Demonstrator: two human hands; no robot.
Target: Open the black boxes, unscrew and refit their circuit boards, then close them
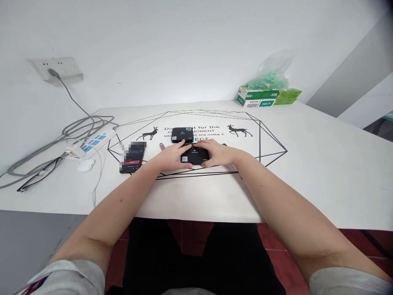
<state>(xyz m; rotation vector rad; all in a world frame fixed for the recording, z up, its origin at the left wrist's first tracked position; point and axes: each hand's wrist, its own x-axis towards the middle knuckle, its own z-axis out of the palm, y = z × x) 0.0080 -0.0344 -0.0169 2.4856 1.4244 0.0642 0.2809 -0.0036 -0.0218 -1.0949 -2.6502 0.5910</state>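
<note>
On the desk mat, a flat black box (195,155) with a small logo and a QR label lies between my two hands. My left hand (174,157) is closed on its left side, the thumb and fingers reaching over the edge. From the right, my right hand (217,153) grips the opposite side, fingers on the far edge and thumb at the near corner. Just behind sits a second, similar black box (182,135) that carries labels. A pinkish rod-like tip (162,146) shows beside my left hand. Behind my right wrist a bit of something green (224,144) peeks out, mostly hidden.
A phone (133,157) lies left of my hands. Farther left are a power strip (97,142), coiled grey cable (73,129), a white earbud case (86,165) and glasses (39,174). Green-and-white boxes (257,96) with a plastic bag (272,73) stand against the wall.
</note>
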